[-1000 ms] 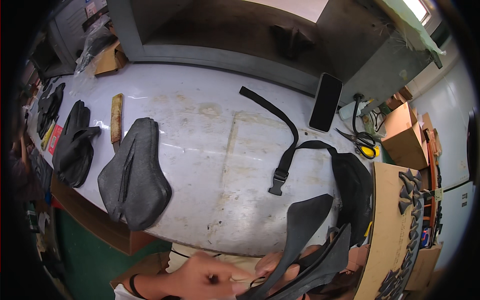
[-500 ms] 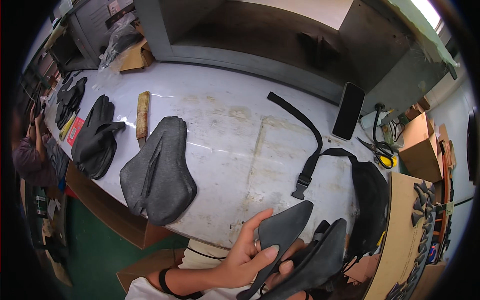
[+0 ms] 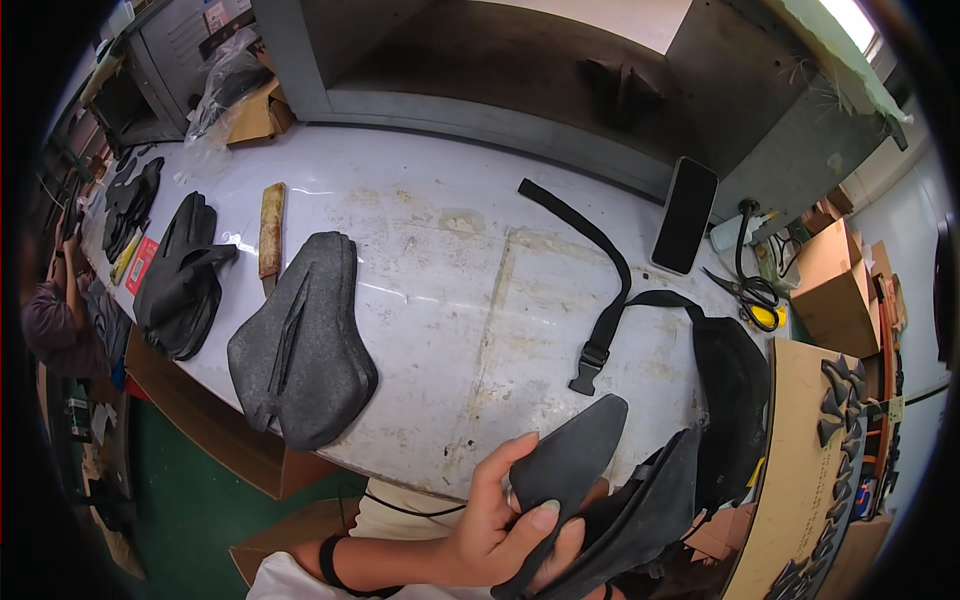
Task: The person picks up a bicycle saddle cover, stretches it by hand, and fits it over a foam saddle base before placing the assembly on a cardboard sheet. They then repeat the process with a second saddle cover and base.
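Observation:
My left hand is closed on a smooth black pointed piece, shaped like a saddle nose, with the thumb on its face. The thumb of my right hand presses near its lower end; its other fingers are mostly hidden behind the black material. A larger curved black cover hangs beside it to the right. Whether the two parts are joined cannot be made out. On the table left of my hands lies a stack of dark grey saddle-shaped covers.
A wooden-handled knife lies beside the stack, with another black cover pile farther left. A black waist bag, buckle strap, phone and scissors lie right. Cardboard holds small dark pieces. Another person stands far left.
The larger black cover has swung up and outward on the right beside the pointed piece. Both hands keep their hold. The whole view has shifted slightly.

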Tool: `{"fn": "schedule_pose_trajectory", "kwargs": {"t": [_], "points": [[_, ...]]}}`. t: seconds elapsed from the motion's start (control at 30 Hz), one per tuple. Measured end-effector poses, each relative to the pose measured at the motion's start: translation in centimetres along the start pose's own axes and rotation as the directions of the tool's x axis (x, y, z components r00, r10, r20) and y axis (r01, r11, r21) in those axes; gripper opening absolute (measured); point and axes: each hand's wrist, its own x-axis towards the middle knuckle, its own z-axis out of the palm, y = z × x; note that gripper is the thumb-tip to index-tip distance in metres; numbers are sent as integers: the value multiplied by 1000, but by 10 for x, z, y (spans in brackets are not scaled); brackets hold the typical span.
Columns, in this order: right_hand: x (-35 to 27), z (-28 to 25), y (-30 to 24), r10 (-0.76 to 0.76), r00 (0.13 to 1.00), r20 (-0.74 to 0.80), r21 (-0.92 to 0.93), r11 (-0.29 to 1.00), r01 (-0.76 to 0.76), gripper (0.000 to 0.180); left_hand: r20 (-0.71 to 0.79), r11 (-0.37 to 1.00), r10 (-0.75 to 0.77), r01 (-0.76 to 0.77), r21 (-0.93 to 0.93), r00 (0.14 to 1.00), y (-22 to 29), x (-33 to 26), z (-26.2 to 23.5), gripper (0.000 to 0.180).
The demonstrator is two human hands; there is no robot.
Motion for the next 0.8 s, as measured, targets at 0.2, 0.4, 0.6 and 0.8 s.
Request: {"fn": "schedule_pose_trajectory", "kwargs": {"t": [0.2, 0.4, 0.6, 0.8], "points": [[-10, -24, -9, 76, 996, -49, 67, 995, -73, 31, 128, 989, -139, 144, -28, 982, 33, 17, -13, 61], [11, -52, -32, -407, 757, 511, -333, 719, 610, 16, 322, 759, -613, 425, 493, 721, 70, 31, -47, 59], [3, -39, -21, -791, 451, 415, -529, 193, 826, 23, 344, 787, -593, 615, 52, 728, 55, 17, -52, 58], [-1, -25, -15, -813, 533, 234, -361, 436, 824, 16, 365, 728, -610, 679, -91, 703, 53, 17, -51, 60]]}}
